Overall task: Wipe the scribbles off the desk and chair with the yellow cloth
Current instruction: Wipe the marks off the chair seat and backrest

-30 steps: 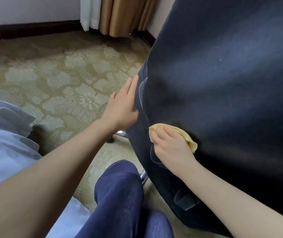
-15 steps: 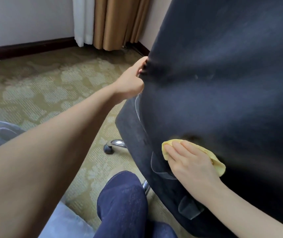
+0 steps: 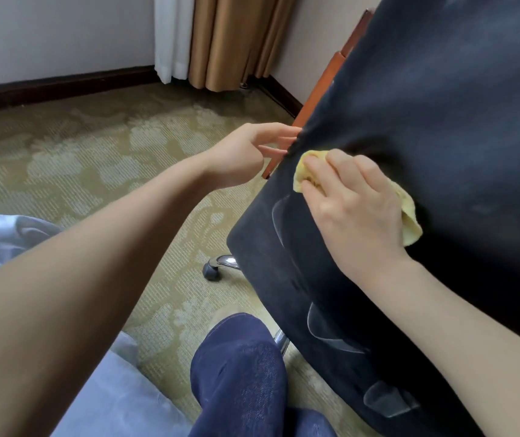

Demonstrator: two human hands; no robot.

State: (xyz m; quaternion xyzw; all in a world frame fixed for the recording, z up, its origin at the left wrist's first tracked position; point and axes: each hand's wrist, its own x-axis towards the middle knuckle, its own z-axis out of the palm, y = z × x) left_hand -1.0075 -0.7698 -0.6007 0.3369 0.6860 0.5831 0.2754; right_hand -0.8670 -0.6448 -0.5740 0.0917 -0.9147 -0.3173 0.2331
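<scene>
A dark navy upholstered chair fills the right side of the head view. White chalk-like scribbles curve along its lower left edge, with another scribble higher up. My right hand presses the yellow cloth flat against the fabric near the left edge. My left hand reaches to the chair's left edge, its fingertips touching the fabric beside the orange-brown wooden armrest.
A chrome chair leg with a black caster stands on the patterned green carpet. My knee in blue denim is low in the middle. Brown and white curtains hang in the corner. Light fabric lies left.
My right hand has slid the cloth upward and left along the chair fabric. My left hand stays at the chair's edge, and the view has shifted, revealing the wooden armrest.
</scene>
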